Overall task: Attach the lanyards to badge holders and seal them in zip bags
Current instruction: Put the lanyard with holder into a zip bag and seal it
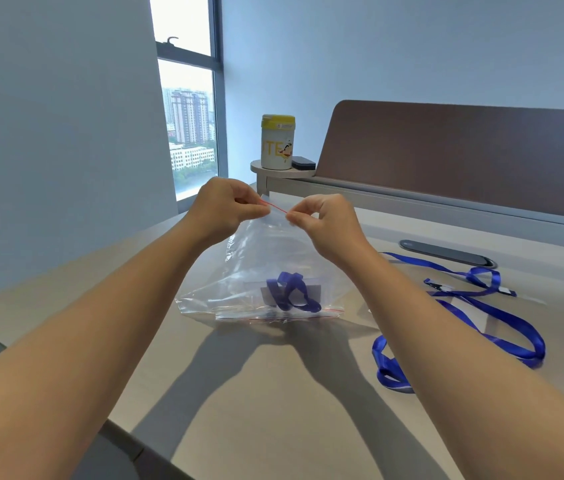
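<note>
left hand (pixel 228 206) + right hand (pixel 322 220): fingers pinch zip bag (pixel 256 258) red seal strip | inside bag: blue lanyard (pixel 291 296) | bag bottom on worktop (pixel 273 393)

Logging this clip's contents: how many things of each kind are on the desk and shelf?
Clear plastic zip bags with red seal strip: 1
Blue fabric lanyards: 2, bagged, loose
White canister with yellow lid: 1
Small flat black object: 1
Total: 5
</note>
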